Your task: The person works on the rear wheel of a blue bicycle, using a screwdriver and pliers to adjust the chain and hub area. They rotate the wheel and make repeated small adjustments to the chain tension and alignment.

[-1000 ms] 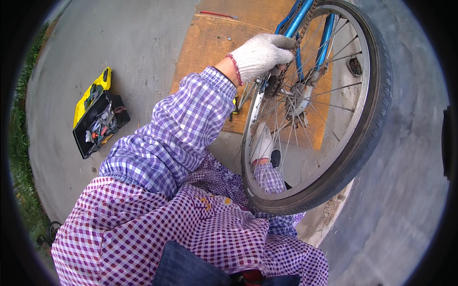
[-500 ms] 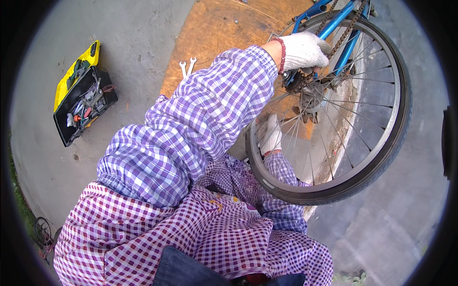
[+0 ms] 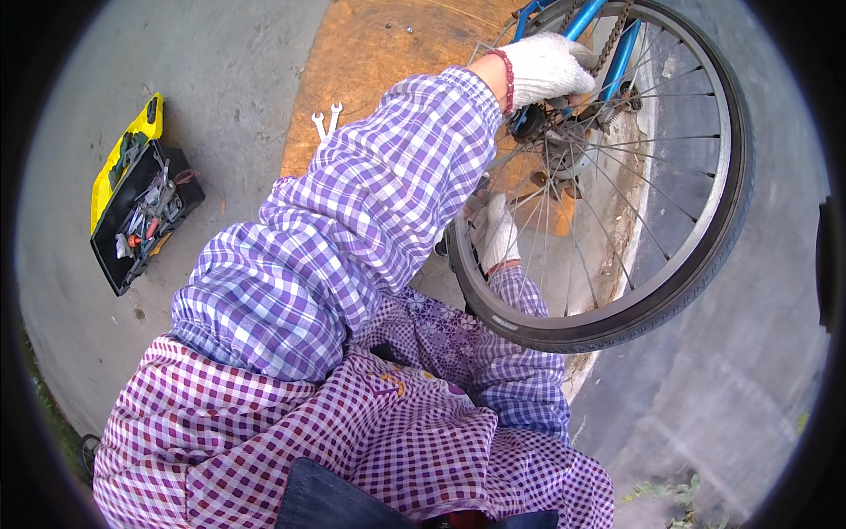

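A bicycle wheel (image 3: 564,339) with a black tyre stands tilted at the upper right, fixed to a blue frame (image 3: 624,60). My left hand (image 3: 548,72), in a white knitted glove, reaches over to the hub side. Its fingers are curled beside the chain (image 3: 611,44) and above the sprockets; what they grip is hidden under the glove. Through the spokes I see my right hand (image 3: 500,234), also gloved, low behind the wheel near the rim. Its fingertips are partly covered, so their grip does not show. The hub (image 3: 564,160) lies between both hands.
Two open-ended wrenches (image 3: 328,122) lie on a worn wooden board (image 3: 374,75), along with small metal bits. On the concrete at left stands an open black toolbox (image 3: 107,251) with a yellow lid (image 3: 107,181), full of tools. A rough pale ledge (image 3: 627,216) runs behind the wheel.
The whole view has shifted a little, so wheel, board and toolbox appear slightly further up or left. My left hand stays by the chain, and my right hand stays behind the spokes.
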A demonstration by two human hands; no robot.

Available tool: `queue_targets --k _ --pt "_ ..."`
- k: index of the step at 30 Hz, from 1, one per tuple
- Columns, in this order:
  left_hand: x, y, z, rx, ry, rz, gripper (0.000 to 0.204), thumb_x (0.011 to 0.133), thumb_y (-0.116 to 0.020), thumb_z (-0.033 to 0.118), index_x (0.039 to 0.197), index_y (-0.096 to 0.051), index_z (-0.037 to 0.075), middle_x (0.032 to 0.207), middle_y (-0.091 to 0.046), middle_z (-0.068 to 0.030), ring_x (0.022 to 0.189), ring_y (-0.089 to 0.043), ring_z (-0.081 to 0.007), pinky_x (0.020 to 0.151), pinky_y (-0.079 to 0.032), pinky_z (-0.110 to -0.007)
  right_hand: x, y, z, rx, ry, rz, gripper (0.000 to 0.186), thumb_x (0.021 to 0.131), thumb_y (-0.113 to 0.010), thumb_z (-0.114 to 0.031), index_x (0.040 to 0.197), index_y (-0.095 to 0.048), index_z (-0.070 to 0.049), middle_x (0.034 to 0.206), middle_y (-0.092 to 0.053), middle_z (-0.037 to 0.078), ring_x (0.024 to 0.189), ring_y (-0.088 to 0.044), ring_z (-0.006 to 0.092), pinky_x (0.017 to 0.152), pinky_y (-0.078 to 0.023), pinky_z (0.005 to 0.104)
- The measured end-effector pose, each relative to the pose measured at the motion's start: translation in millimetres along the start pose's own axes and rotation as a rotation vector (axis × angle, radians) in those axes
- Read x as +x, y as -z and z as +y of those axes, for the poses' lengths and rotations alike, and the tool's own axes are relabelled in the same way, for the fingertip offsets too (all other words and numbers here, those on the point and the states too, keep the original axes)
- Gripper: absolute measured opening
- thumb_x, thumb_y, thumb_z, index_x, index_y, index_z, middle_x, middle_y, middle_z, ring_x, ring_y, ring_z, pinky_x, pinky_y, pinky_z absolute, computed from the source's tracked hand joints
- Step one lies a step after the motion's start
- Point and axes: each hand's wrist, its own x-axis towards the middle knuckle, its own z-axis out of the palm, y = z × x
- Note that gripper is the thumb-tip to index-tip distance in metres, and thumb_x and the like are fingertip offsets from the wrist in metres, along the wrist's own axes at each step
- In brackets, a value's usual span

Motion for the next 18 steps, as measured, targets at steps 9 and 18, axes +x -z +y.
queue_targets --k 9,18 --pt "-28 -15 85 -0.135 -0.072 0.016 0.047 0.098 -0.071 0.018 0.139 -0.062 -0.005 0.091 -0.073 -0.0095 0.078 -0.071 -0.0136 0.070 -0.059 -0.028 -46 -3 -30 -0.099 0.217 0.063 0.068 0.103 -0.058 -0.059 0.138 -0.054 -0.001 0.119 -0.064 0.011 0.109 -0.061 0.0208 0.089 -0.054 0.0360" --pt "0 -52 148 -0.102 -0.066 -0.002 0.043 0.097 -0.070 0.018 0.133 -0.066 -0.004 0.087 -0.070 -0.0080 0.070 -0.066 -0.0125 0.062 -0.056 -0.028 -91 -1 -103 -0.196 0.278 0.141 0.045 0.110 -0.052 -0.046 0.117 -0.065 -0.003 0.092 -0.061 -0.002 0.083 -0.054 0.0094 0.074 -0.042 0.0280"
